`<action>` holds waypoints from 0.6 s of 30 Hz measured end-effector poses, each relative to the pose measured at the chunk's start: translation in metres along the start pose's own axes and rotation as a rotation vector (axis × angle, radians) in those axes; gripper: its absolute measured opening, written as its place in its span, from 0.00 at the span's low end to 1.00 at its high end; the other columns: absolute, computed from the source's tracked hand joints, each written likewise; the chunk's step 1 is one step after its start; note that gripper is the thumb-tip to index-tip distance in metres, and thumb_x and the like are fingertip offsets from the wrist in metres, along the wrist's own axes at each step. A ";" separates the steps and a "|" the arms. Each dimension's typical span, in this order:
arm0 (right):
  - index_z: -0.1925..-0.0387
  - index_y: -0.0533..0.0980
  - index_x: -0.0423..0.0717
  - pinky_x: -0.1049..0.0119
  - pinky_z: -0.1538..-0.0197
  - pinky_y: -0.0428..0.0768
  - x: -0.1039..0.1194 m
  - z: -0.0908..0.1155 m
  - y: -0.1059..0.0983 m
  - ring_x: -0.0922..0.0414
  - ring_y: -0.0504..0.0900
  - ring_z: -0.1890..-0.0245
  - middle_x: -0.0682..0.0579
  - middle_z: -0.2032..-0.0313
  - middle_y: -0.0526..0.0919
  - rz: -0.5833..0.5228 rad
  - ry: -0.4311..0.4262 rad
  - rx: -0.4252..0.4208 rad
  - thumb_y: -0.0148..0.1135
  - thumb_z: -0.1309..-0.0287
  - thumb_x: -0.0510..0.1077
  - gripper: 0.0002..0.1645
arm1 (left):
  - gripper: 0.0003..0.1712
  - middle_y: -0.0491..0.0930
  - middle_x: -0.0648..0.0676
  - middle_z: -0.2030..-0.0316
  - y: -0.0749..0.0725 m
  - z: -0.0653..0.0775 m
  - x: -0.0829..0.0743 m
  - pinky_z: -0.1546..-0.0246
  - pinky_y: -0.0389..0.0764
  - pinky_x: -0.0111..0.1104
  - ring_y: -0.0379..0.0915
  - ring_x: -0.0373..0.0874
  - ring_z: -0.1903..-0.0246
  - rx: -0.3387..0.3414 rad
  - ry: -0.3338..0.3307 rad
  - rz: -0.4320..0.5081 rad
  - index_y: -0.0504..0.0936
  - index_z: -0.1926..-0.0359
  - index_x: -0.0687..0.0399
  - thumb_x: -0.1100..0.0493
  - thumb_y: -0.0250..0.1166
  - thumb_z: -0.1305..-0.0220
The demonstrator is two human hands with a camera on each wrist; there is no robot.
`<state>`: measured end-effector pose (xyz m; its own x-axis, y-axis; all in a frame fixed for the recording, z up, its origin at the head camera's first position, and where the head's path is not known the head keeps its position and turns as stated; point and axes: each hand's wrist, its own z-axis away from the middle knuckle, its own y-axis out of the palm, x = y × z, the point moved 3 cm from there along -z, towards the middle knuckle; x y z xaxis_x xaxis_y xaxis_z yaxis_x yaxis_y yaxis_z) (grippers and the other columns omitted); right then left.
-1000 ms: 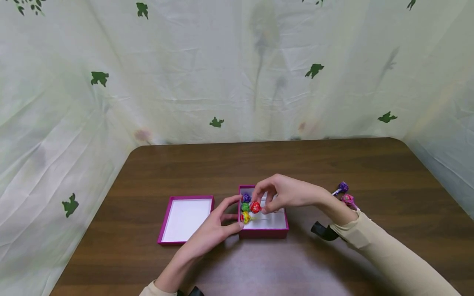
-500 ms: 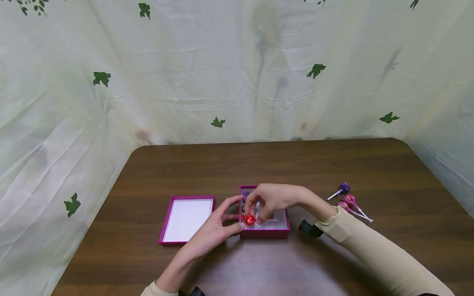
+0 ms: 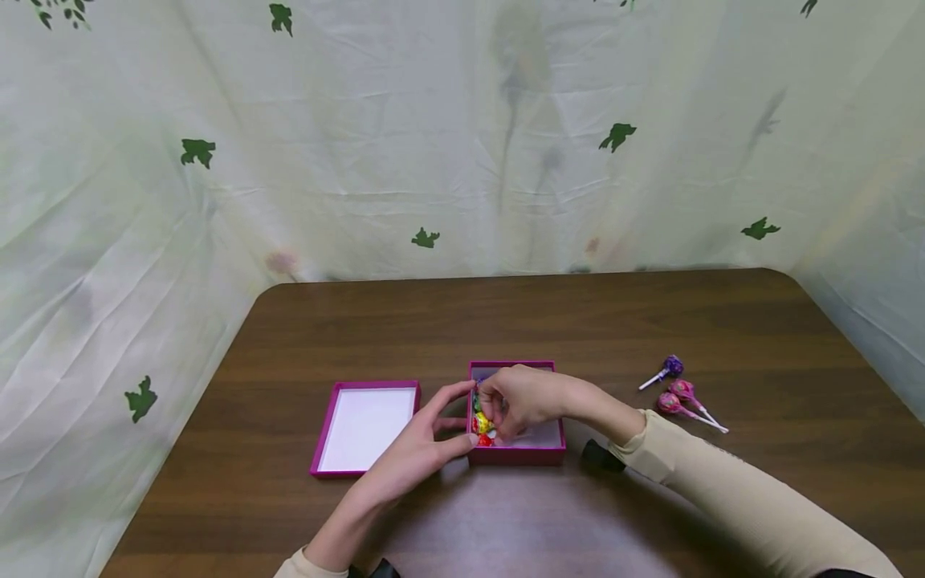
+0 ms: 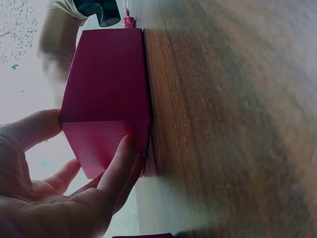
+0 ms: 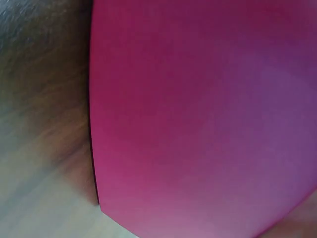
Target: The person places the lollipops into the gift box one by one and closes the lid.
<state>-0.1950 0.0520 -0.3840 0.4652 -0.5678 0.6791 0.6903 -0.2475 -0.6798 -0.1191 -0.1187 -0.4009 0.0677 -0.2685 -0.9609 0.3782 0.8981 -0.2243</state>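
box (image 3: pixel 516 457): magenta, standing on the wood-grain table (image 3: pixel 578 321), open at the top.
left hand (image 3: pixel 417 445): fingers spread wide along the box's left end; by the left wrist view, i have it bracing rather than wrapping.
right hand (image 3: pixel 526 397): reaching into the box, fingers bent downward in a narrow grip; i cannot tell from here whether they pinch anything.
yellow lollipop (image 3: pixel 482 422): inside, near the left wall, close by the right fingertips.
red lollipop (image 3: pixel 485 440): inside, at the near left corner, just beside the yellow one.
green wrapper (image 3: pixel 477 404): just peeking out beyond the yellow; my hands hide too much for a full count.
purple lollipop (image 3: pixel 673 366): on the table, well right of the box.
pink lollipops (image 3: pixel 682 389): two, side by side near the purple one, sticks toward the near right.
box lid (image 3: pixel 364 429): off, white inside up, left of the box.
progress: partway, i judge; some candy is in and being arranged, while three lollipops lie outside and the box is uncovered.
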 end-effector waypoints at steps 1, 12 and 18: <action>0.71 0.76 0.47 0.67 0.72 0.75 0.000 0.000 0.000 0.63 0.75 0.77 0.58 0.77 0.79 0.002 0.014 -0.006 0.75 0.56 0.34 0.14 | 0.36 0.59 0.51 0.30 0.000 0.000 0.000 0.49 0.74 0.49 0.72 0.54 0.42 0.000 0.000 0.002 0.65 0.30 0.39 0.57 0.67 0.37; 0.71 0.77 0.47 0.68 0.71 0.76 -0.002 0.001 -0.002 0.63 0.76 0.75 0.58 0.76 0.80 -0.001 -0.035 0.033 0.78 0.54 0.36 0.14 | 0.37 0.58 0.50 0.29 -0.001 -0.001 0.001 0.49 0.74 0.49 0.71 0.54 0.42 0.008 -0.001 -0.004 0.64 0.29 0.39 0.58 0.67 0.37; 0.71 0.77 0.47 0.67 0.71 0.77 -0.002 0.001 -0.002 0.63 0.77 0.75 0.58 0.76 0.80 -0.018 -0.042 0.045 0.78 0.55 0.35 0.15 | 0.37 0.58 0.50 0.29 -0.001 -0.001 0.003 0.50 0.75 0.48 0.71 0.55 0.41 0.014 -0.008 0.001 0.63 0.29 0.39 0.58 0.67 0.37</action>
<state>-0.1967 0.0548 -0.3838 0.4744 -0.5298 0.7031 0.7227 -0.2217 -0.6547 -0.1203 -0.1196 -0.4037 0.0749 -0.2705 -0.9598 0.3909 0.8934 -0.2213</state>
